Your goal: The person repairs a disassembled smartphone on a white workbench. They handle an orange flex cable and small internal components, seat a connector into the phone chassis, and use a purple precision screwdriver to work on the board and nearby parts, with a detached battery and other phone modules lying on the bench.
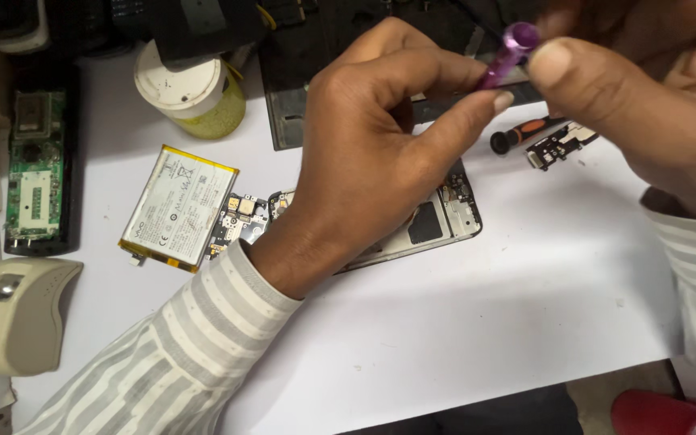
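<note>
Purple tool (509, 55) pinched between left hand (372, 153) and right hand (638, 97), tip hidden; opened phone frame (445, 221) half covered near tabletop (485, 322) far edge.

A slim purple metal tool (505, 58), with a rounded glossy cap end up, is tilted above the far edge of the white table (485, 322), pinched between fingers of both hands.
</note>
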Available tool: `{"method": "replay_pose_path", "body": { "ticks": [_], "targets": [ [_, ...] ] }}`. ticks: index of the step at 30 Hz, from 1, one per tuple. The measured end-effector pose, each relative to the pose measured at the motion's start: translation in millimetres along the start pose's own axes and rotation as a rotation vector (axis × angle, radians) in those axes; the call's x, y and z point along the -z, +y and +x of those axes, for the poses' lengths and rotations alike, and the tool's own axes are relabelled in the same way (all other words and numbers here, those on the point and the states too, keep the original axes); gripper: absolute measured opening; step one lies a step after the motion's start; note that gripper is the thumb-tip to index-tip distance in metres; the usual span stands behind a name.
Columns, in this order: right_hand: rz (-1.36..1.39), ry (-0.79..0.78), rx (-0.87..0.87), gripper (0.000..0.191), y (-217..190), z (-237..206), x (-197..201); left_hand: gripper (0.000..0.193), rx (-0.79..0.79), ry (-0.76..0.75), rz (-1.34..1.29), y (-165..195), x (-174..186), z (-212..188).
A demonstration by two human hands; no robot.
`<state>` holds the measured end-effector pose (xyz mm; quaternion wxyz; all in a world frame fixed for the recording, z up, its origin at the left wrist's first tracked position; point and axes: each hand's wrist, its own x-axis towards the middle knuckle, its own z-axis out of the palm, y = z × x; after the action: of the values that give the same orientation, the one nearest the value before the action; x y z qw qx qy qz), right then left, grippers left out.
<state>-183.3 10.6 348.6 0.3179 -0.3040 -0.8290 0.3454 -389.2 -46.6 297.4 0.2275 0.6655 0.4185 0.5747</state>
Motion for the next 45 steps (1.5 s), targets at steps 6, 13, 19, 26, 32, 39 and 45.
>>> {"method": "replay_pose_path", "body": {
  "ticks": [6, 13, 19, 26, 32, 39, 45],
  "targets": [
    [-0.372, -0.073, 0.122, 0.018, 11.1, 15.0, -1.2, 0.026, 0.041, -0.114, 0.2, 1.7, 15.8, -1.7],
    [-0.65, -0.462, -0.014, 0.016, -6.0, 47.8, -0.7, 0.06, 0.095, -0.372, 0.585, 11.3, 43.7, -29.8],
    [-1.101, -0.775, -0.186, 0.006, -34.8, 68.8, -23.9, 0.065, 0.118, -0.426, 0.616, 12.1, 44.2, -35.7],
    [-1.28, -0.851, 0.008, 0.012, -59.3, 75.5, -43.9, 0.065, 0.1, -0.418, 0.597, 13.6, 50.3, -36.8],
    [-1.374, -0.866, 0.125, 0.009, -54.6, 79.8, -45.0, 0.065, 0.12, -0.427, 0.594, 11.6, 51.0, -38.6],
    [-1.596, -1.074, 0.123, 0.029, -60.1, 84.5, -49.4, 0.067, 0.108, -0.433, 0.599, 10.2, 51.7, -38.1],
    [-1.528, -0.972, 0.123, 0.028, -57.1, 83.3, -50.2, 0.067, 0.108, -0.431, 0.596, 10.1, 52.8, -39.3]
  ]
}}
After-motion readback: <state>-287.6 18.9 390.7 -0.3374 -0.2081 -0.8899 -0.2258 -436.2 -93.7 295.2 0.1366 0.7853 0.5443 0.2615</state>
